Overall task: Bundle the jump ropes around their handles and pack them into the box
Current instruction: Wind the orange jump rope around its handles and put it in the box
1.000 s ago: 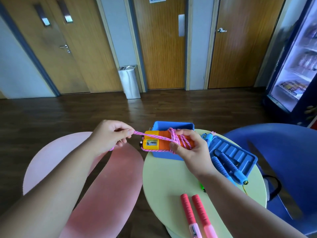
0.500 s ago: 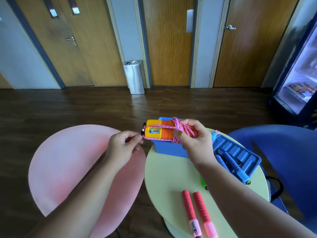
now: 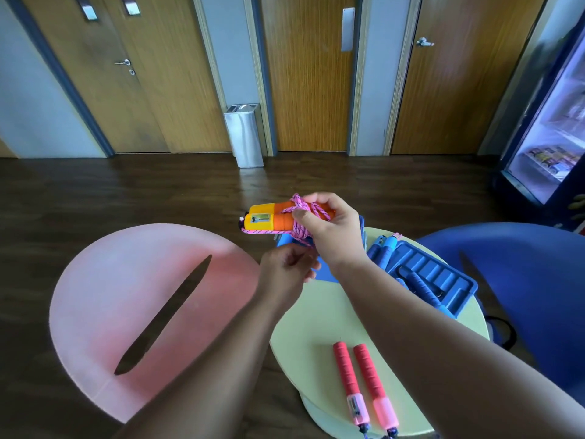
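My right hand (image 3: 329, 229) grips a pair of orange and yellow jump-rope handles (image 3: 269, 218) with pink rope (image 3: 300, 213) wound round them, held above the table's far edge. My left hand (image 3: 286, 269) is just below them, fingers curled and pinching the pink rope's end under the bundle. The blue box (image 3: 286, 240) is mostly hidden behind both hands. A red and pink handle pair (image 3: 364, 384) lies on the yellow-green round table (image 3: 316, 324) near me.
A blue lid or tray (image 3: 443, 280) holding a blue-handled jump rope (image 3: 421, 285) sits at the table's right. A pink round seat (image 3: 142, 299) is at the left, a blue chair (image 3: 531, 280) at the right. A metal bin (image 3: 245, 134) stands by the doors.
My left hand has swung from far left in under the bundle with the rope end. The pink rope now lies closer round the handles.
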